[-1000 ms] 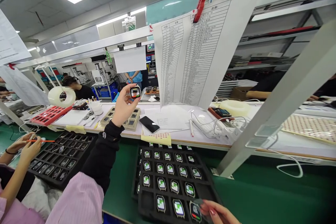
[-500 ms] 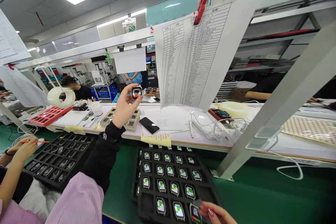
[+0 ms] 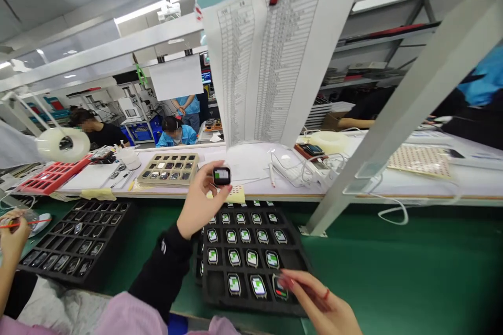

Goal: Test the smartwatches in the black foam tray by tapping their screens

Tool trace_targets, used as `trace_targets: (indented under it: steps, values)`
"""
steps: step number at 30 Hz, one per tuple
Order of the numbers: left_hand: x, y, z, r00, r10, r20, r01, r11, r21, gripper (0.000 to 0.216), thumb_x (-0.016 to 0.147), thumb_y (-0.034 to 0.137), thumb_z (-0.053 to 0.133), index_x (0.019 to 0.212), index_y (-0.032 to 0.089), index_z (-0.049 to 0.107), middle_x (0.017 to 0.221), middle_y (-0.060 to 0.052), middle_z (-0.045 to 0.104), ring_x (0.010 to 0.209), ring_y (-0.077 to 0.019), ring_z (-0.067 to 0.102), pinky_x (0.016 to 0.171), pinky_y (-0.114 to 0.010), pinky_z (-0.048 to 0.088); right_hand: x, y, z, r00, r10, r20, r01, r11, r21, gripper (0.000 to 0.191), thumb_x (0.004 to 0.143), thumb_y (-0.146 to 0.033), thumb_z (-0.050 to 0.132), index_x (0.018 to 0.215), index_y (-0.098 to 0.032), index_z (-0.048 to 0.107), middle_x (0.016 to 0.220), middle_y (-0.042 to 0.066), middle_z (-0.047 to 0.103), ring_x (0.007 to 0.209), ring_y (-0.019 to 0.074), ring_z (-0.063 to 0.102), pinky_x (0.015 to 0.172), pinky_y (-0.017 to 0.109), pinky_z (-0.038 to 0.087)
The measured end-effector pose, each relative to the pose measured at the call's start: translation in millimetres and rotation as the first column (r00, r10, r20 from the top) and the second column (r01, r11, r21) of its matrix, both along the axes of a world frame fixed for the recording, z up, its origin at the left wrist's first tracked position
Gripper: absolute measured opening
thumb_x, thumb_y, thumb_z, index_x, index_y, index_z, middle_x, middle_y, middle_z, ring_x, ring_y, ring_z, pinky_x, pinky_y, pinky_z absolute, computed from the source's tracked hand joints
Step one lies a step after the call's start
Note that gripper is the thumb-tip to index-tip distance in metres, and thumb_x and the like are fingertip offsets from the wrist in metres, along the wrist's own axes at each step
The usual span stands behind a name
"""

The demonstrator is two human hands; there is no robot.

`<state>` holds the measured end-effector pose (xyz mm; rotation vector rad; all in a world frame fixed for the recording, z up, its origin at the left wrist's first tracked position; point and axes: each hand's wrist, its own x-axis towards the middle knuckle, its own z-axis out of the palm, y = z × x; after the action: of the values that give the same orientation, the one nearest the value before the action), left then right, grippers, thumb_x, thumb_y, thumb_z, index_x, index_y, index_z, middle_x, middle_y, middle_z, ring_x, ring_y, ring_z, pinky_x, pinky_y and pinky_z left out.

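My left hand (image 3: pixel 204 196) pinches a strapless smartwatch (image 3: pixel 222 176) between thumb and fingers, its lit screen facing me. It is raised above the back edge of a black foam tray (image 3: pixel 218 301). In that tray several watch bodies sit in square slots, most showing green and white screens. My right hand (image 3: pixel 320 298) is low at the tray's near right corner. Its thumb and forefinger are closed together over a watch with a red and green mark on its dark screen (image 3: pixel 280 289). What those fingertips pinch, if anything, is too blurred to name.
A second black tray (image 3: pixel 100 251) of watches lies to the left, beside a co-worker's hand (image 3: pixel 13 235) with an orange stick. On the raised shelf stand a beige tray (image 3: pixel 194 170) and white cables (image 3: pixel 302 165). A metal post (image 3: pixel 377 115) rises at the right.
My left hand has brought the smartwatch lower and closer to the tray; its screen now looks white and dark. My right hand's fingertips remain by the same watch. The view has shifted.
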<state>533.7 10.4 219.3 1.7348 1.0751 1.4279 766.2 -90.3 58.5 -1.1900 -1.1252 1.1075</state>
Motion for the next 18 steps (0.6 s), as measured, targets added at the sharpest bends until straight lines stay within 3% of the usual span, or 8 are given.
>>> trace_targets:
  steps: [3, 5, 7, 12, 18]
  values:
    - [21, -26, -31.0, 0.996, -0.089, 0.026, 0.093, 0.974, -0.207, 0.050, 0.084, 0.032, 0.065, 0.130, 0.029, 0.048, 0.098, -0.005, 0.058, 0.066, -0.0101, 0.050, 0.067, -0.026, 0.048, -1, 10, 27.6, 0.993, -0.054, 0.108, 0.032, 0.979, 0.200, 0.036, 0.075, -0.057, 0.073, 0.079, -0.022, 0.078, 0.085, 0.007, 0.069, 0.076, 0.0211, 0.067, 0.069, 0.024, 0.059]
    - [34, -39, -45.4, 0.993, -0.104, 0.064, 0.118, 0.954, -0.277, 0.050, 0.083, 0.031, 0.066, 0.130, 0.028, 0.048, 0.099, -0.005, 0.059, 0.067, -0.0099, 0.050, 0.070, -0.027, 0.049, 0, 18, 47.9, 0.989, -0.062, 0.133, 0.037, 0.983, 0.179, 0.037, 0.077, -0.057, 0.072, 0.084, -0.022, 0.077, 0.088, 0.008, 0.070, 0.081, 0.0226, 0.067, 0.073, 0.028, 0.059]
    - [44, -48, -53.8, 0.991, -0.104, 0.089, 0.126, 0.945, -0.302, 0.049, 0.083, 0.030, 0.066, 0.129, 0.027, 0.049, 0.101, -0.006, 0.060, 0.067, -0.0100, 0.051, 0.071, -0.027, 0.050, -1, 26, 67.2, 0.993, -0.092, 0.069, 0.081, 0.985, 0.150, 0.039, 0.074, -0.058, 0.075, 0.084, -0.019, 0.075, 0.082, 0.008, 0.071, 0.072, 0.0211, 0.067, 0.067, 0.028, 0.060]
    - [55, -60, -54.4, 0.997, -0.074, -0.009, 0.069, 0.964, -0.256, 0.049, 0.080, 0.027, 0.070, 0.127, 0.031, 0.056, 0.102, -0.005, 0.061, 0.061, -0.0097, 0.049, 0.064, -0.028, 0.051, -19, 34, 102.7, 0.998, -0.043, -0.052, 0.054, 0.971, 0.231, 0.040, 0.075, -0.056, 0.076, 0.077, -0.017, 0.068, 0.073, 0.006, 0.068, 0.058, 0.0157, 0.062, 0.056, 0.025, 0.057]
    - [54, -71, -50.0, 1.000, -0.009, -0.022, 0.005, 0.987, -0.160, 0.047, 0.077, 0.024, 0.074, 0.121, 0.036, 0.062, 0.101, -0.002, 0.062, 0.064, -0.0098, 0.054, 0.059, -0.026, 0.052, -37, 33, 113.6, 0.997, 0.024, -0.075, -0.005, 0.971, 0.239, 0.028, 0.079, -0.044, 0.076, 0.078, -0.017, 0.069, 0.075, 0.005, 0.068, 0.066, 0.0167, 0.065, 0.058, 0.023, 0.057]
